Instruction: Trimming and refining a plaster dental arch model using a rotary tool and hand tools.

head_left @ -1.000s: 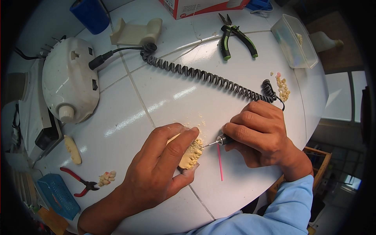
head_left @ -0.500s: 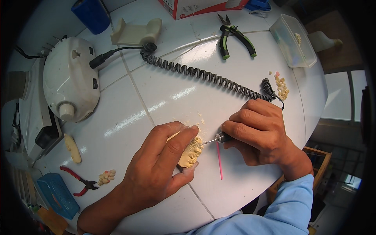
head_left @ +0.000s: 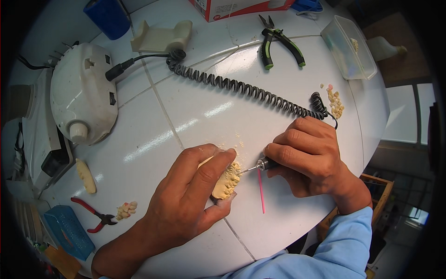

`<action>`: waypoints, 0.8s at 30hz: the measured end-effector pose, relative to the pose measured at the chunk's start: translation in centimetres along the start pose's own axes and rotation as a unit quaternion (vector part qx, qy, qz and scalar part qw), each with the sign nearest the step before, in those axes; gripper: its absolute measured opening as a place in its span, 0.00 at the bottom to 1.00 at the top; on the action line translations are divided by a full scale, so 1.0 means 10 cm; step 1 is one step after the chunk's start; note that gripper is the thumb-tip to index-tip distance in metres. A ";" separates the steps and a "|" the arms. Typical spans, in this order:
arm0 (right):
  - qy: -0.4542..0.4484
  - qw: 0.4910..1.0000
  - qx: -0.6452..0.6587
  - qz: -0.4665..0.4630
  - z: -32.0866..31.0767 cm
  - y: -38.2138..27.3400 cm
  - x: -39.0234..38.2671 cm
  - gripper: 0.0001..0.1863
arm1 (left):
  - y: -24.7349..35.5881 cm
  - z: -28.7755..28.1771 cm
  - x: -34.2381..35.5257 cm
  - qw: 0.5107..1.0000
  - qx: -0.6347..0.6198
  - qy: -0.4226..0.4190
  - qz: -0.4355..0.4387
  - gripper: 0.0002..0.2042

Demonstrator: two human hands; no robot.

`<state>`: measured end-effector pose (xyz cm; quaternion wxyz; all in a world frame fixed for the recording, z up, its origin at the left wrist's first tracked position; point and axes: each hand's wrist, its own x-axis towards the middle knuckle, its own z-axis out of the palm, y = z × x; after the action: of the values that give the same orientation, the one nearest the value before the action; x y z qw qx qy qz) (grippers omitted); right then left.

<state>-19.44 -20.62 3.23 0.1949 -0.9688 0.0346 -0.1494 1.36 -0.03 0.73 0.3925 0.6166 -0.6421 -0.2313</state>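
A yellow plaster dental model (head_left: 226,182) is gripped in my left hand (head_left: 186,186), with the thumb and fingers wrapped round it. My right hand (head_left: 309,156) is closed on a dark rotary handpiece (head_left: 266,163), held like a pen. Its thin metal bur (head_left: 250,169) points left, and the tip meets or nearly meets the model's tooth-side edge. Pale dust and crumbs (head_left: 238,138) lie on the table just beyond the model. A pink stick (head_left: 261,193) rests below the handpiece. A coiled black cord (head_left: 241,87) runs from behind my right hand to the white control unit (head_left: 83,95).
Black-and-green pliers (head_left: 276,44) lie at the back, near a clear plastic box (head_left: 348,49). Small tooth-like pieces (head_left: 335,103) are heaped at the right. At the left are red-handled cutters (head_left: 95,216), more pieces (head_left: 125,210), a blue box (head_left: 69,232) and a cream handpiece rest (head_left: 160,37).
The right hand and handpiece have shifted very slightly to the right. My left hand and the model stay in nearly the same place.
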 end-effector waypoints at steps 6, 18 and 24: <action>0.005 1.000 -0.003 -0.001 0.01 0.00 0.00 0.18 | -0.01 0.00 0.00 1.000 -0.001 0.001 0.003 0.37; -0.002 1.000 -0.012 -0.002 0.00 -0.01 0.00 0.18 | -0.01 0.00 0.00 1.000 0.004 -0.002 0.001 0.37; 0.001 1.000 -0.010 -0.003 0.00 0.00 0.00 0.18 | 0.02 -0.01 0.00 1.000 -0.011 -0.009 -0.010 0.38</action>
<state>-19.45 -20.57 3.19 0.1843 -0.9707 0.0331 -0.1507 1.33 0.05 0.94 0.3908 0.6169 -0.6366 -0.2479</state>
